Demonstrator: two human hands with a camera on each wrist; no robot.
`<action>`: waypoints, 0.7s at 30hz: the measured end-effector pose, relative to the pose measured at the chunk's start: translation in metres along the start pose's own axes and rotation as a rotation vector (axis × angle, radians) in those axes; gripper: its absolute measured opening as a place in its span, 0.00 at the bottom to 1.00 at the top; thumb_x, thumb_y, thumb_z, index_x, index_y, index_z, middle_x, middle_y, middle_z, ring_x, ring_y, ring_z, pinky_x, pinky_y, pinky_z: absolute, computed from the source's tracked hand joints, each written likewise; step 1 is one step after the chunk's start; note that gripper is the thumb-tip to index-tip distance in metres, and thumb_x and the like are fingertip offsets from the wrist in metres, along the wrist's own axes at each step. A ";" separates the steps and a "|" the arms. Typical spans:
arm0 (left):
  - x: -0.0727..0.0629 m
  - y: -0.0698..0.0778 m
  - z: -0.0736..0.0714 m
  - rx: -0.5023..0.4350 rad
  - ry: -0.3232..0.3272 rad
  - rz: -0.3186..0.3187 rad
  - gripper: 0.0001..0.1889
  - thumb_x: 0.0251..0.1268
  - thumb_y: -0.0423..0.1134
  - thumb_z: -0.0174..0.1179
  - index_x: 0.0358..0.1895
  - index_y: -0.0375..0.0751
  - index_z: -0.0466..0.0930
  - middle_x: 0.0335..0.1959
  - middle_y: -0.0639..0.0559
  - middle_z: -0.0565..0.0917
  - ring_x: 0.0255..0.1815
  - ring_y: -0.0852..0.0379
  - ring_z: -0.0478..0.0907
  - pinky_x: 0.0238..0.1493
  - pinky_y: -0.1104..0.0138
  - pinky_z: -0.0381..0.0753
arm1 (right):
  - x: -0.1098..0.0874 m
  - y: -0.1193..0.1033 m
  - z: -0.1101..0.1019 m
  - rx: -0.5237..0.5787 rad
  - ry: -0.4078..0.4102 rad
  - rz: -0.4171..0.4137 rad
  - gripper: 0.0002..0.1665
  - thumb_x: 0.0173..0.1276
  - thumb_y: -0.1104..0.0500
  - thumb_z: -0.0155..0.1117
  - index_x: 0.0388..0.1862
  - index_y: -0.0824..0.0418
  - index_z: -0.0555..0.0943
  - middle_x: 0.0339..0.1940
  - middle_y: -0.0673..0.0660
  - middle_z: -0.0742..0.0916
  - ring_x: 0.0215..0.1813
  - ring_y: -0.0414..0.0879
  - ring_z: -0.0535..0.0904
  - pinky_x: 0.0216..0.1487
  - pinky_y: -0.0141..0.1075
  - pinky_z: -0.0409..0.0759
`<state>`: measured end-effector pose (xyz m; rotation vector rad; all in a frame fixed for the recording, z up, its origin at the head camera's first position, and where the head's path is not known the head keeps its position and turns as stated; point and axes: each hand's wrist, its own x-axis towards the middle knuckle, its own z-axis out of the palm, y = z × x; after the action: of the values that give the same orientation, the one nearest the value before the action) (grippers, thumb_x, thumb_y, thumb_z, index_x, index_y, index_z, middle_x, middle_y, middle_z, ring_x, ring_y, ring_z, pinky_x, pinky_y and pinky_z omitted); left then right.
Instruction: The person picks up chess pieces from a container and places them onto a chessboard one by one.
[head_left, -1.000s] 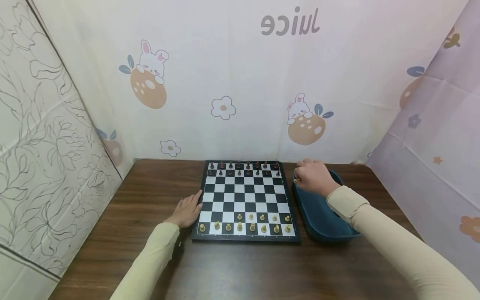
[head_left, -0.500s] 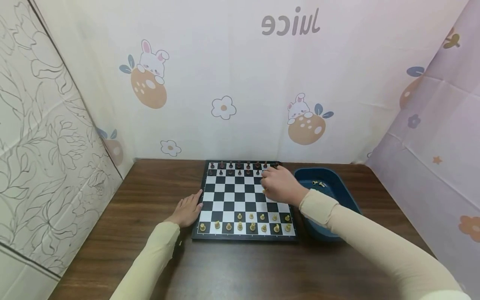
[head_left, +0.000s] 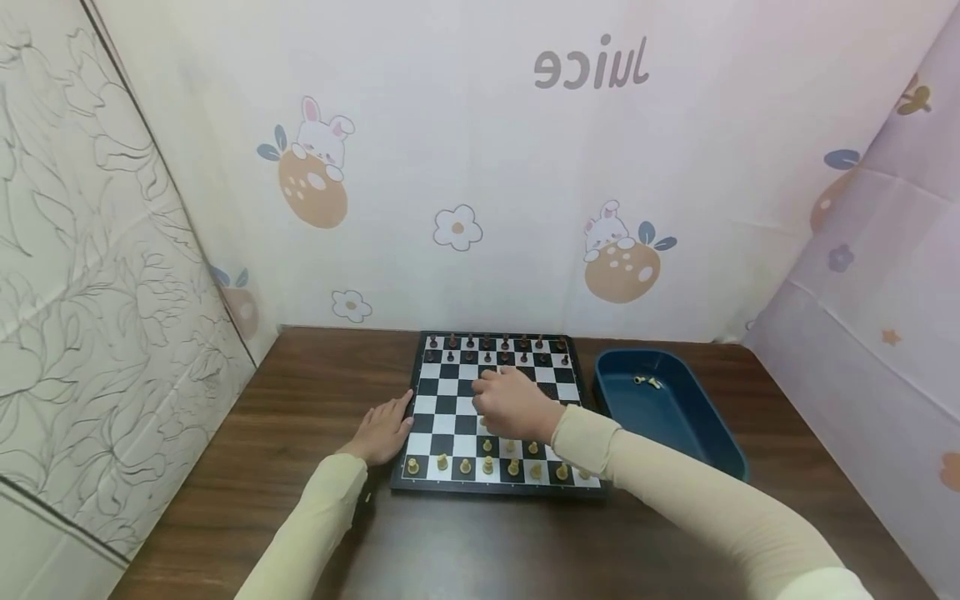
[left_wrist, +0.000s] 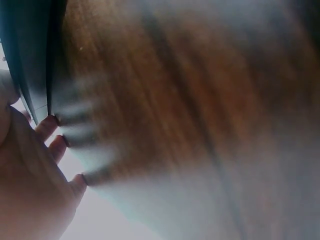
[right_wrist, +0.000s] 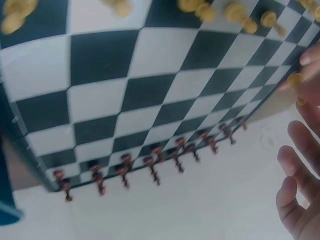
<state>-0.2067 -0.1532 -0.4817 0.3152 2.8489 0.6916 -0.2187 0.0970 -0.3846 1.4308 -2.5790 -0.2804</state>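
A black-and-white chessboard [head_left: 446, 406] lies on the wooden table. Beside its left edge my left hand [head_left: 381, 429] rests flat, fingertips right at the border; in the left wrist view its straight fingers [left_wrist: 57, 147] show against the wood. My right hand [head_left: 517, 406] is over the middle of the board and pinches a yellow chess pawn [right_wrist: 296, 80] between thumb and finger, base upward in the right wrist view. Yellow chessmen [head_left: 465, 467] stand along the near edge, with several in the row before them, partly behind my right hand. Dark red chessmen [head_left: 487, 357] fill two rows at the far edge.
To the right of the board sits a blue tray [head_left: 663, 417] with a few yellow chessmen [head_left: 654, 383] lying near its far end. A patterned curtain [head_left: 525, 275] hangs behind the table. My right forearm [head_left: 675, 475] crosses the board's near right corner.
My right hand has come out from over the blue tray and moved left across the board. The left hand stays by the board's edge. The head view has tilted slightly.
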 end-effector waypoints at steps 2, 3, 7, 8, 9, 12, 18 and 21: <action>-0.002 0.000 -0.001 0.000 0.006 0.016 0.29 0.76 0.42 0.40 0.75 0.36 0.49 0.70 0.32 0.59 0.71 0.35 0.54 0.69 0.41 0.45 | 0.005 -0.006 0.002 0.010 -0.015 -0.012 0.06 0.59 0.52 0.68 0.32 0.52 0.87 0.34 0.48 0.83 0.35 0.42 0.74 0.30 0.33 0.72; -0.002 0.000 -0.001 0.002 0.008 0.021 0.28 0.76 0.41 0.40 0.75 0.36 0.49 0.70 0.32 0.60 0.70 0.35 0.54 0.69 0.41 0.45 | 0.007 -0.009 0.004 0.012 -0.024 -0.017 0.06 0.59 0.52 0.68 0.31 0.52 0.87 0.34 0.47 0.83 0.35 0.42 0.74 0.31 0.33 0.72; -0.001 0.000 -0.001 0.004 0.010 0.017 0.28 0.77 0.42 0.40 0.75 0.37 0.48 0.70 0.32 0.59 0.71 0.35 0.54 0.69 0.42 0.45 | 0.014 -0.018 0.012 0.009 -0.046 -0.035 0.06 0.59 0.52 0.68 0.33 0.50 0.87 0.36 0.47 0.84 0.36 0.41 0.74 0.35 0.35 0.75; -0.001 0.000 -0.001 0.007 0.011 0.017 0.28 0.77 0.42 0.40 0.75 0.37 0.49 0.70 0.32 0.59 0.71 0.35 0.54 0.69 0.42 0.45 | 0.015 -0.020 0.014 0.003 -0.048 -0.041 0.06 0.59 0.52 0.68 0.33 0.50 0.87 0.36 0.47 0.84 0.36 0.41 0.74 0.35 0.35 0.75; 0.000 0.000 -0.002 0.005 0.011 0.017 0.28 0.77 0.42 0.40 0.75 0.37 0.49 0.70 0.32 0.59 0.71 0.35 0.54 0.69 0.42 0.45 | 0.016 -0.021 0.016 -0.001 -0.049 -0.046 0.06 0.60 0.52 0.67 0.33 0.50 0.87 0.36 0.47 0.84 0.37 0.41 0.74 0.36 0.35 0.75; 0.001 -0.001 -0.001 0.004 0.005 0.010 0.29 0.77 0.43 0.39 0.75 0.38 0.48 0.71 0.33 0.58 0.71 0.36 0.53 0.70 0.42 0.44 | 0.017 -0.023 0.020 -0.015 -0.052 -0.060 0.06 0.60 0.52 0.66 0.34 0.50 0.87 0.36 0.47 0.84 0.36 0.41 0.75 0.33 0.34 0.73; 0.003 -0.001 0.000 0.001 -0.005 -0.006 0.29 0.77 0.44 0.39 0.76 0.38 0.47 0.72 0.33 0.57 0.72 0.36 0.52 0.70 0.43 0.42 | 0.019 -0.024 0.026 -0.021 -0.044 -0.062 0.08 0.61 0.50 0.67 0.34 0.50 0.87 0.38 0.47 0.85 0.37 0.41 0.75 0.32 0.33 0.72; 0.003 -0.002 0.001 0.001 -0.005 -0.013 0.29 0.77 0.44 0.39 0.76 0.39 0.47 0.72 0.33 0.57 0.72 0.36 0.52 0.70 0.43 0.42 | 0.021 -0.026 0.029 0.002 -0.046 -0.059 0.08 0.60 0.50 0.67 0.35 0.51 0.87 0.38 0.47 0.85 0.36 0.41 0.75 0.32 0.33 0.73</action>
<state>-0.2096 -0.1541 -0.4842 0.2976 2.8442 0.6857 -0.2152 0.0678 -0.4174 1.5202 -2.5766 -0.3233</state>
